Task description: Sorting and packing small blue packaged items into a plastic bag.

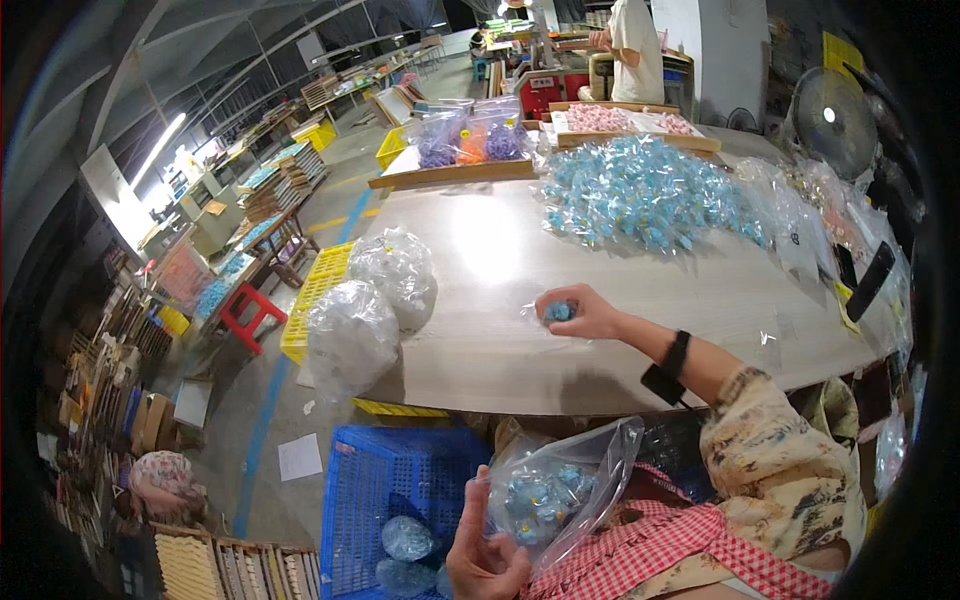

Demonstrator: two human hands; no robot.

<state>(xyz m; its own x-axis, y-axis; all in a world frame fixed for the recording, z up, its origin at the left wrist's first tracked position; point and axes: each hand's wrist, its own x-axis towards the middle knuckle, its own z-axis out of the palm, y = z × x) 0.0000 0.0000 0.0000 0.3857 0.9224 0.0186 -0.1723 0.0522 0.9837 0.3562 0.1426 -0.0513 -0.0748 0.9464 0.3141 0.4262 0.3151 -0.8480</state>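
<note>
My right hand (582, 312) is over the table, its fingers closed around a small blue piece (559, 311) in clear wrapping. Down by the table's near edge, my left hand (487, 548) is at the side of a clear plastic bag (612, 462), index finger straight along it and the other fingers curled. Inside the bag lie several small light-blue pieces (545, 498) with yellow spots. How the left fingers grip the bag is partly hidden. A large heap of similar wrapped blue pieces (640, 190) covers the table's far side.
Two bulging clear bags (352, 335) rest at the table's left edge, by a yellow crate (322, 285). Below, a blue crate (350, 500) holds filled bags. Purple and orange packs sit on a tray (455, 174). A phone (870, 280) stands right; a person (632, 50) stands beyond.
</note>
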